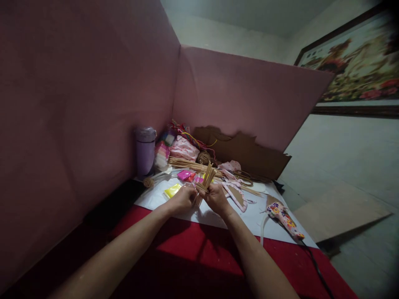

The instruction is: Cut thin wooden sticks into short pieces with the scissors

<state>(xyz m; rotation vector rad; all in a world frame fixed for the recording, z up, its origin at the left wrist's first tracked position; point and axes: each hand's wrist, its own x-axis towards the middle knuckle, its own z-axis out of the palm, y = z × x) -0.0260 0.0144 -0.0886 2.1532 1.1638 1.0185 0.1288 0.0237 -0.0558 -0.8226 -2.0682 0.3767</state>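
Observation:
My right hand (pixel 217 199) is closed around a bundle of thin wooden sticks (pixel 208 175), tilted upward with the tops fanned out. Close against its left side, my left hand (pixel 184 198) is pinched at the lower part of the bundle; what lies between those fingers is too small to make out. Behind the hands lie a pink packet (pixel 186 175) and a yellow packet (pixel 172 191). A strip of pink cloth (pixel 239 200) wrapped over a frame-like piece rests just right of my right hand.
A flower-patterned glue gun (pixel 285 220) lies at the right, its black cord trailing off the front. Further back are more long sticks (pixel 187 164), a ball of brown twine (pixel 204 158) and torn cardboard (pixel 237 149). A purple bottle (pixel 145 153) stands by the left wall.

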